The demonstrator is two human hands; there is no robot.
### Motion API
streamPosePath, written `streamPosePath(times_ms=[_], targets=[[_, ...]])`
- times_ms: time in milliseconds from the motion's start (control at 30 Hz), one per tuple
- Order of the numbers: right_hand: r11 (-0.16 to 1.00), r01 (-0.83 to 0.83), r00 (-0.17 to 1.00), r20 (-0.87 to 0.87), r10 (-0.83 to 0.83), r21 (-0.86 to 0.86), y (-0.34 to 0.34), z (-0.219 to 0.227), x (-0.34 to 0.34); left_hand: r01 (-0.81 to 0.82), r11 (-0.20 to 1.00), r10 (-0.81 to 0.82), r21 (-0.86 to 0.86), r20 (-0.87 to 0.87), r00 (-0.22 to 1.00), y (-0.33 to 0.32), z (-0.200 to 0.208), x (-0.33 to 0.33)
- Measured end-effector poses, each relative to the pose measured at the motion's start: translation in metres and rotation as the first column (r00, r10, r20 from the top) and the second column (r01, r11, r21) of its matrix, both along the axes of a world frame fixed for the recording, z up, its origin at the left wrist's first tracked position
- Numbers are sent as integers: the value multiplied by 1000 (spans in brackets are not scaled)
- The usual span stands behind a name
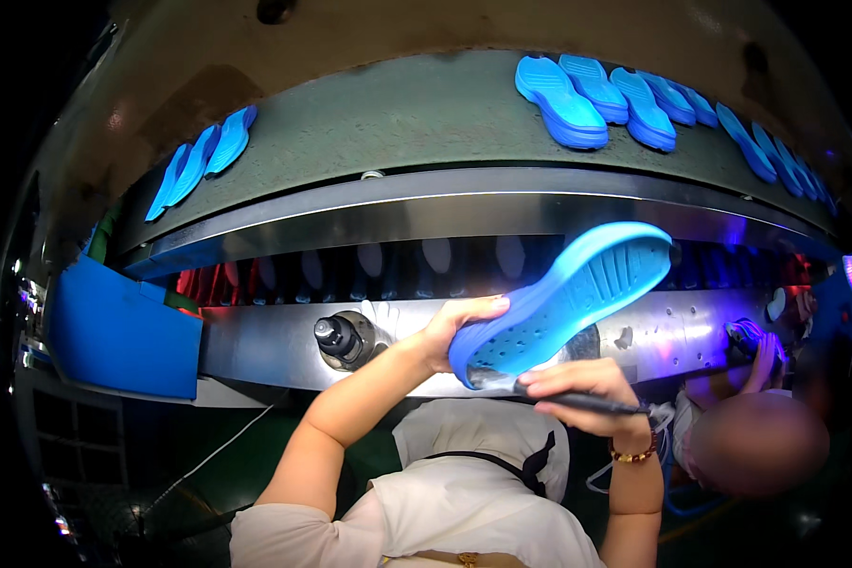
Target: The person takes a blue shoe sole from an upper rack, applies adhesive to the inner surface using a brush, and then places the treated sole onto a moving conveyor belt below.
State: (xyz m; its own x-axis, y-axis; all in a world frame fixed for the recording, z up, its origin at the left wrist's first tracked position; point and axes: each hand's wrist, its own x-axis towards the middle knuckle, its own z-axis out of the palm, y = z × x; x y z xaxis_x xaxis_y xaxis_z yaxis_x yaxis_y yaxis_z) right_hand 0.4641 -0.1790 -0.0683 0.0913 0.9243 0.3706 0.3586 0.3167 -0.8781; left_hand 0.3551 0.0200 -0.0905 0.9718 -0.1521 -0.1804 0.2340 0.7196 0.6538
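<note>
My left hand [452, 329] grips the heel end of a bright blue shoe sole [577, 293]. The sole is tilted up over the steel bench, its ridged and dimpled face turned toward me. In my right hand [589, 386] is a black-handled brush [592, 404], held like a pen. Its pale tip touches the sole at the heel, close to the left hand's fingers. A dark round container with a black top [341, 339] stands on the bench to the left of the sole.
Beyond the steel bench [256, 341], a green conveyor belt [379, 123] carries several blue soles [570, 109] at right and three soles [199, 161] at left. A metal rail [398, 204] edges the belt. Blue panel [123, 327] at left; a co-worker's hand [765, 360] at right.
</note>
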Motion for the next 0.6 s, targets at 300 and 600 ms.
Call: streamPosePath(times_ms=[300, 600], targets=[[989, -109, 982, 145, 123, -100, -28, 14, 32, 228, 894, -192, 385, -130, 973, -15, 18, 14], [995, -84, 978, 186, 92, -50, -67, 3, 73, 118, 952, -65, 281, -191, 979, -36, 19, 26]])
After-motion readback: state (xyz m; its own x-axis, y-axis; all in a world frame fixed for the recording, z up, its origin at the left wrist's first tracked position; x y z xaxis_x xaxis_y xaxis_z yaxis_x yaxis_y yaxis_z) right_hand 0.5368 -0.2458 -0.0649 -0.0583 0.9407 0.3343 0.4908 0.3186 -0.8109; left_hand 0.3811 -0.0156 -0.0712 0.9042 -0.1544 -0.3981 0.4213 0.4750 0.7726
